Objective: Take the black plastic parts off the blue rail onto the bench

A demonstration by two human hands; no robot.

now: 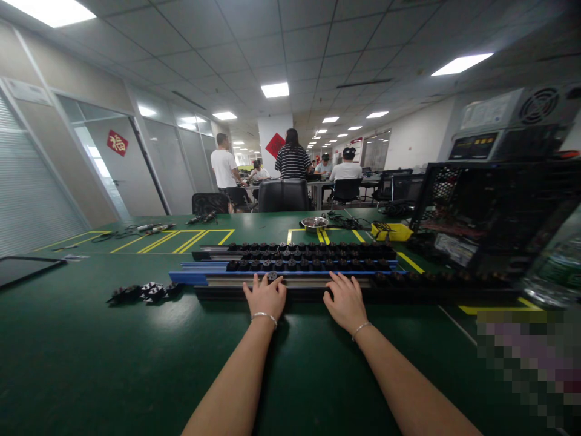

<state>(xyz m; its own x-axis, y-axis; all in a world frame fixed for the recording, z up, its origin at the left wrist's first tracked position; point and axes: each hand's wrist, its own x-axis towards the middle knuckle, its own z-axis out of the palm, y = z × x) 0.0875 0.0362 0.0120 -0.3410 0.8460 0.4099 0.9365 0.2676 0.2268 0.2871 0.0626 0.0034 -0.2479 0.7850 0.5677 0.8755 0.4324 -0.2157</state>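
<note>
My left hand [265, 298] lies over the near edge of a long black rail [308, 295], fingers apart. A small round black part [272, 276] sits at its fingertips in the metal channel; whether the fingers grip it or only touch it is hard to see. My right hand [347, 300] rests further along the same rail with spread fingers, and no part shows in it. Behind the hands run blue rails [188, 277] and rows of similar black parts [290, 265]. More of these parts fill the rail's right end. Left of the rails lies a loose pile of black parts [152, 292].
A metal bowl [315, 224] and a yellow tray [393, 232] stand behind the rails. On the right is an opened computer case [481, 212]. Cables and tools [154, 229] lie at the back left of the green table [113, 369]. Several people are in the background.
</note>
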